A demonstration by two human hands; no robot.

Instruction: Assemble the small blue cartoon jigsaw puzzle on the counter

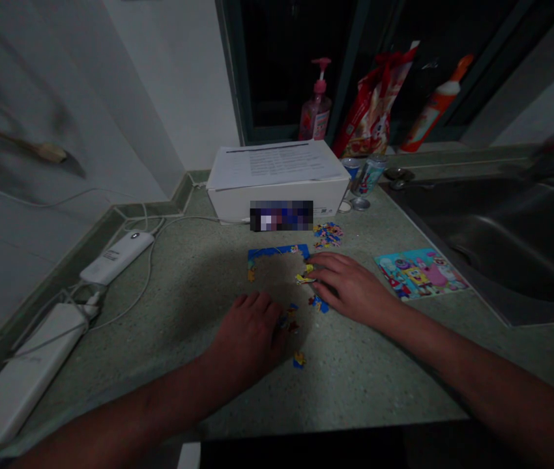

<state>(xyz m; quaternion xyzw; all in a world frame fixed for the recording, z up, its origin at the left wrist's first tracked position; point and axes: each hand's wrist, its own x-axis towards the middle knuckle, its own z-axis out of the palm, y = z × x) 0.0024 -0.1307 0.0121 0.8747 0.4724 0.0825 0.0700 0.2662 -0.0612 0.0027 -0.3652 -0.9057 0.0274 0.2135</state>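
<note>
A partly joined jigsaw puzzle border [277,250] with a blue top edge lies flat on the counter. My right hand [345,283] reaches in at its right side, fingertips and thumb closing on a yellow puzzle piece [305,279]. Just below that hand lie loose blue pieces [319,303]. My left hand [252,329] rests lower down, fingers curled; what they hold, if anything, is hidden. Beside its thumb are several dark, mixed pieces [292,326]. One blue-and-yellow piece [299,359] sits nearer the counter edge.
A pile of pieces [328,234] lies before a white box [277,176], by a pixelated patch. The cartoon picture card [421,273] is at right, next to the sink [511,241]. Cans [369,176] stand behind. Cables run from a white power bank [117,257] and power strip [32,365].
</note>
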